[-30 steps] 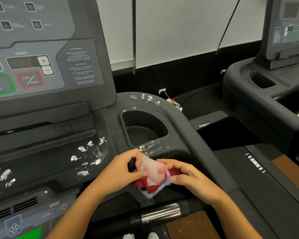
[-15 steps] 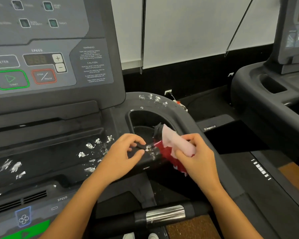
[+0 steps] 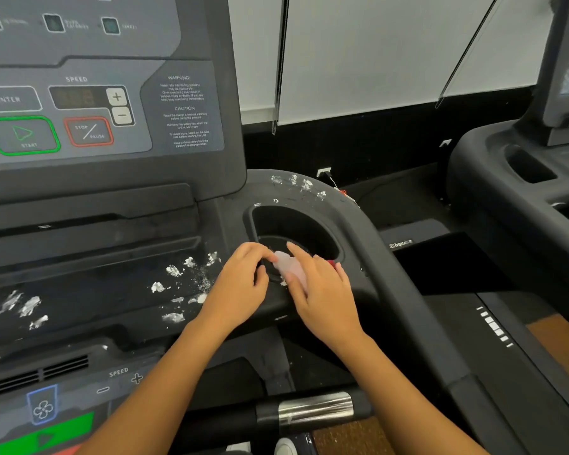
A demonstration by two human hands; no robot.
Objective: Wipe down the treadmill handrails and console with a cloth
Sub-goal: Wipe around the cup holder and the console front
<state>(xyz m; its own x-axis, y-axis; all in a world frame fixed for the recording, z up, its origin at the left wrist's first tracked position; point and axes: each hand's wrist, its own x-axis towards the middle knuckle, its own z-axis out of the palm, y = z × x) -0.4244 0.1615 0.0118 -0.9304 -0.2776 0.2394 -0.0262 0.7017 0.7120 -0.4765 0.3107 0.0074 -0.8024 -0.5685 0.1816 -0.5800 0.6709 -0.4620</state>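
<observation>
1. Gym floor: white blinds behind, a second treadmill to your right. Your machine's console is up left. The cup holder sits at its right end, where the handrail starts.
2. The cloth is on the cup holder's front lip. Your right hand lies flat on it, fingers straight, pressing it down.
3. Your left hand is just beside it, fingers curled, tips touching the cloth's edge. I can't tell whether it pinches the cloth or only steadies it.
4. Step in hand, my read: cleaning the lip. Keep the palm flat, wrap the cloth over the edge and run round the rim in one pass, no dabbing.
5. Not yet wiped: the white smears on the ledge left of your left hand, and the spots on the rim behind the cup holder. Work far to near so residue doesn't drag onto clean plastic.
6. It looks dried on — expect to need firm pressure and a fresh fold of cloth.
7. Risk: the START button and the STOP/PAUSE button. Wipe lightly across that panel.
8. The grip bar at the bottom shows no smears — wipe it anyway.
</observation>
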